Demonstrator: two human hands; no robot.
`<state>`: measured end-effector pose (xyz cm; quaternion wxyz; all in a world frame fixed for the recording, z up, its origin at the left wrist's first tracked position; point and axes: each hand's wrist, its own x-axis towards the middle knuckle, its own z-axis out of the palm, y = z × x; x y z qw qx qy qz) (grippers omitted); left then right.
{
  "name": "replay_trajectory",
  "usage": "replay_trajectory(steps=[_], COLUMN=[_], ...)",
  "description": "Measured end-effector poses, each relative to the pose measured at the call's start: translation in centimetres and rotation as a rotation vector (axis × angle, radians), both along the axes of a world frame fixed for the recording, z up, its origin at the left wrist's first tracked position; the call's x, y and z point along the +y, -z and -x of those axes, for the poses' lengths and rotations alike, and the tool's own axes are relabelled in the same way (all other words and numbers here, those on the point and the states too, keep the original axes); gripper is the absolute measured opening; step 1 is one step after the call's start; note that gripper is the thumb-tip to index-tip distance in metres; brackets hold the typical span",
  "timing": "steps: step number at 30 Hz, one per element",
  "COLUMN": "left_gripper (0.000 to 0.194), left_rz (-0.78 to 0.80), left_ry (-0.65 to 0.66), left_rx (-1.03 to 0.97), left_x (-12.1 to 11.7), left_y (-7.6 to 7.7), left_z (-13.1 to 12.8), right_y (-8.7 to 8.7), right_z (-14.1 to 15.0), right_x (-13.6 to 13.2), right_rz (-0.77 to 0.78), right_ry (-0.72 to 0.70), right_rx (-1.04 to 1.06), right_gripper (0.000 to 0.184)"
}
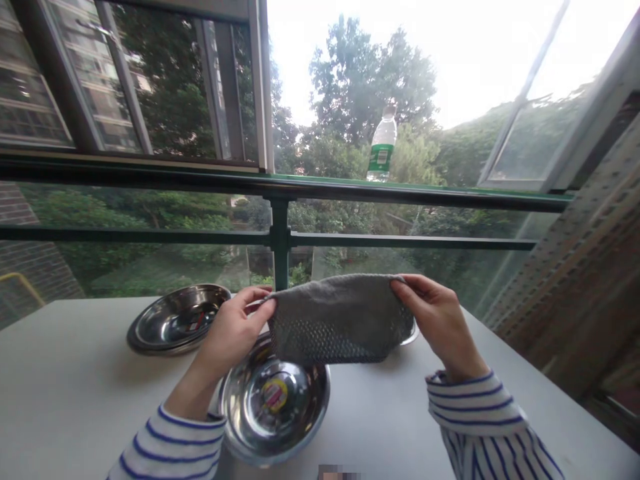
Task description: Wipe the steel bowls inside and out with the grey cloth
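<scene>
A grey cloth [340,317], with a mesh-like pattern along its lower part, hangs stretched between both hands. My left hand [243,323] pinches its upper left corner between thumb and fingers. At the upper right corner, my right hand [433,310] grips it the same way. Below the cloth and partly behind it, a shiny metal basin [300,427] with a yellow and red sticker rests on the table. The cloth also covers most of another rounded rim [414,333], which shows just left of my right wrist.
On the white table [90,387], more metal basins [155,323], seemingly stacked, stand at the back left. A clear plastic bottle [382,150] with a green label stands on the ledge by the dark railing [330,187]. Behind are open windows and trees.
</scene>
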<state>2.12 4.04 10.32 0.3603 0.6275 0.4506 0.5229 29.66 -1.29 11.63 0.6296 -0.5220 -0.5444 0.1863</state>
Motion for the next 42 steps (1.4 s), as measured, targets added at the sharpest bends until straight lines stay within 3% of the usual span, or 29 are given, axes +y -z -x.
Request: replay_trajectory(steps=[3,6,12,16,22,27,31,33,35,39,42], left_gripper=[0.017,0.017,0.015,0.015,0.029,0.035,0.064,0.079,0.08,0.061,0.05], left_rz=[0.199,0.318,0.311,0.345,0.37,0.418,0.417,0.417,0.42,0.42,0.412], left_ry=[0.084,0.069,0.0,-0.006,-0.021,0.175,0.432,0.502,0.506,0.455,0.446], left_rx=[-0.288,-0.423,-0.459,-0.469,-0.442,-0.487,-0.556,-0.561,-0.553,-0.543,-0.548], left_x=[0.0,-0.2,0.0,-0.1,-0.7,-1.7,-2.8,-3.2,-3.3,-3.2,-3.1], left_y=[-0.1,0.2,0.5,0.4,0.9,0.9,0.7,0.7,0.7,0.6,0.6], left_z=[-0.5,-1.3,-1.9,-1.8,-2.8,-3.7,-4.3,-4.6,-4.8,-5.1,-4.9], right_y=[0.0,0.4,0.3,-0.7,-1.2,-0.5,-0.1,0.0,0.3,0.8,1.2], right_z=[-0.5,-0.3,1.1,2.3,4.5,5.8,6.3,6.5,6.5,6.5,6.2], right_x=[0.2,0.5,0.3,-1.0,-2.4,-2.4,-2.2,-2.0,-1.7,-1.3,-0.8], right_rz=[0.026,0.067,0.151,0.102,0.155,0.18,0.179,0.158,0.11,0.076,0.105], right_ry=[0.009,-0.025,-0.15,-0.246,-0.455,-0.568,-0.62,-0.585,-0.48,-0.185,-0.069], right_rx=[0.069,0.109,0.185,0.307,0.406,0.432,0.314,0.176,-0.001,-0.277,-0.319], right_gripper=[0.027,0.029,0.029,0.024,0.02,0.021,0.021,0.022,0.02,0.016,0.02])
